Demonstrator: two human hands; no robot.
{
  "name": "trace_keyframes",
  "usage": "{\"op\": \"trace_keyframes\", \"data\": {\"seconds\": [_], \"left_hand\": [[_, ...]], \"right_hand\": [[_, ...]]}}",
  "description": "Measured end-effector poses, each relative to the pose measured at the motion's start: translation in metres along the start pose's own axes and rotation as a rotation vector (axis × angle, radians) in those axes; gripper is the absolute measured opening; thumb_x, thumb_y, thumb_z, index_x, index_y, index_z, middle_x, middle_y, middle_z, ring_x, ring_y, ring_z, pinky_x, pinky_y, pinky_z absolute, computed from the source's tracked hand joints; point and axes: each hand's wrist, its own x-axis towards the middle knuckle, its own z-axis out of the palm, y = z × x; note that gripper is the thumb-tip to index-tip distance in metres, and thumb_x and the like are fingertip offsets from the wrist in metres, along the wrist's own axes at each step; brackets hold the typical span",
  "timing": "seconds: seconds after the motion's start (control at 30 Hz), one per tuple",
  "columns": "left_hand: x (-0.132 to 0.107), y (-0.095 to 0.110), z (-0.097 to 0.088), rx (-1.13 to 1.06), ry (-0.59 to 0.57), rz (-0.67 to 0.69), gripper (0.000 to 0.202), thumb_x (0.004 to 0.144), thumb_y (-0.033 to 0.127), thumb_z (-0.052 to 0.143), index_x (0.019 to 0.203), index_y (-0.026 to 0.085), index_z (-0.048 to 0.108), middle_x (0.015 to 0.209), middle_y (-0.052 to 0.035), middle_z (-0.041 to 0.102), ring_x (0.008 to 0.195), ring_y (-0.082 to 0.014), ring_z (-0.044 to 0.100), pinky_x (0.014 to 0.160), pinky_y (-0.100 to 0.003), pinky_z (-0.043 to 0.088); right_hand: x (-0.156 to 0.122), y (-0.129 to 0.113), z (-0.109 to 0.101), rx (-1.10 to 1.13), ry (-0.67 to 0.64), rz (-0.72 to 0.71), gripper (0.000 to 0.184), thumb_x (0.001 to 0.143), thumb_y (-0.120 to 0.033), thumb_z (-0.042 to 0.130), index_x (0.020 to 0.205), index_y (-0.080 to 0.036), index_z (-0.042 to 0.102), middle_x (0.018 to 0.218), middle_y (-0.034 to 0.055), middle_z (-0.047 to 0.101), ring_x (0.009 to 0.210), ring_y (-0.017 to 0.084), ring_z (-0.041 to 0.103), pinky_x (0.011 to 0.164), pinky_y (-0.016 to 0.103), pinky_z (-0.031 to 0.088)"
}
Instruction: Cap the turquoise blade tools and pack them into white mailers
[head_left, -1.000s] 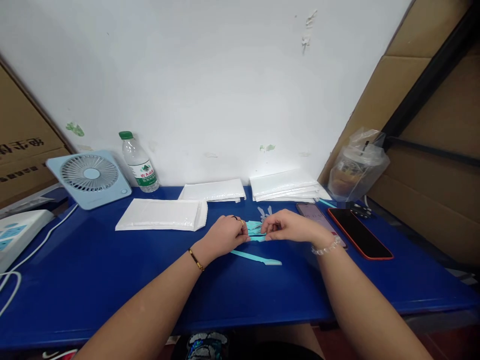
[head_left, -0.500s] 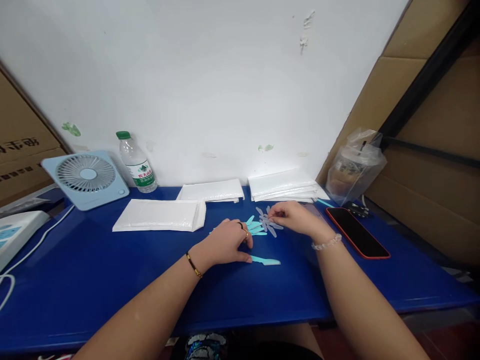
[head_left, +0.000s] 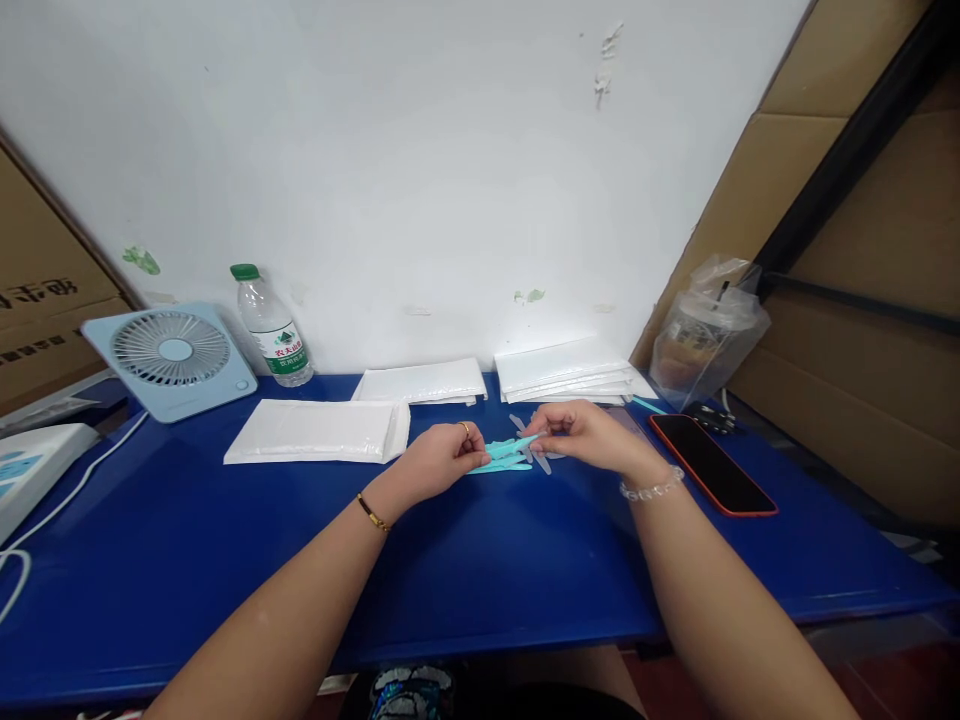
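Observation:
My left hand [head_left: 444, 460] pinches the handle end of a teal eyebrow razor [head_left: 514, 446], held just over the table. At its other end are the closed thumb and fingers of my right hand [head_left: 564, 435], gripping what looks like a clear plastic cap, mostly hidden by the fingertips. Several more teal eyebrow razors [head_left: 517, 465] lie in a small heap directly below. Loose translucent caps [head_left: 543, 466] are spread beside that heap, partly under my right hand.
White padded envelopes lie at the left [head_left: 315, 430], at the back [head_left: 424, 380] and stacked at the back right [head_left: 562, 370]. A phone [head_left: 714, 465] and a bagged drink cup [head_left: 705, 340] are on the right. A fan [head_left: 172, 355] and a water bottle [head_left: 274, 330] stand at the left.
My left hand has lifted the razor from the near side and moved it back above the heap. My right hand has come from among the caps to the razor's tip.

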Motion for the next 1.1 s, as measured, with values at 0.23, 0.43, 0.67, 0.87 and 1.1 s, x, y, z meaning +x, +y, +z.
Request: {"op": "trace_keyframes", "data": {"seconds": [0.23,0.43,0.67,0.87,1.1], "left_hand": [[0.005,-0.01,-0.005,-0.132,0.111,-0.04,0.024,0.088,0.042,0.04,0.095,0.022,0.05,0.071,0.0026,0.058,0.058,-0.0111,0.052,0.054,-0.023,0.038],[0.007,-0.004,-0.009,0.043,0.231,0.088,0.035,0.092,0.041,0.031,0.088,0.02,0.058,0.082,-0.0016,0.06,0.079,-0.016,0.054,0.071,-0.027,0.041],[0.007,-0.005,-0.011,0.152,0.279,0.077,0.026,0.091,0.036,0.037,0.086,0.021,0.058,0.082,-0.0023,0.06,0.079,-0.0176,0.054,0.071,-0.029,0.04],[0.007,-0.004,-0.011,0.182,0.28,0.083,0.025,0.091,0.035,0.037,0.089,0.021,0.058,0.083,-0.0021,0.059,0.079,-0.0172,0.055,0.07,-0.028,0.039],[0.006,-0.005,-0.011,0.158,0.273,0.089,0.025,0.092,0.036,0.037,0.087,0.022,0.057,0.083,-0.0004,0.059,0.081,-0.0173,0.054,0.071,-0.028,0.039]], "right_hand": [[0.006,0.014,-0.009,0.066,0.332,-0.03,0.031,0.077,-0.045,0.063,0.084,-0.015,0.066,0.069,0.0037,0.065,0.06,0.014,0.06,0.06,0.029,0.051],[0.012,0.014,0.0,0.281,0.388,-0.032,0.033,0.079,-0.043,0.061,0.101,-0.017,0.061,0.079,0.0051,0.067,0.07,0.015,0.063,0.066,0.03,0.051],[0.015,0.011,0.009,0.242,0.37,-0.005,0.031,0.075,-0.045,0.065,0.086,-0.016,0.066,0.07,0.0025,0.064,0.059,0.012,0.057,0.059,0.027,0.048],[0.018,0.013,0.013,0.231,0.397,0.021,0.031,0.075,-0.045,0.064,0.084,-0.016,0.068,0.066,0.002,0.064,0.055,0.011,0.054,0.056,0.026,0.046],[0.017,0.014,0.014,0.22,0.393,-0.018,0.026,0.074,-0.037,0.068,0.093,-0.019,0.069,0.076,0.0031,0.068,0.071,0.015,0.062,0.069,0.03,0.049]]}}
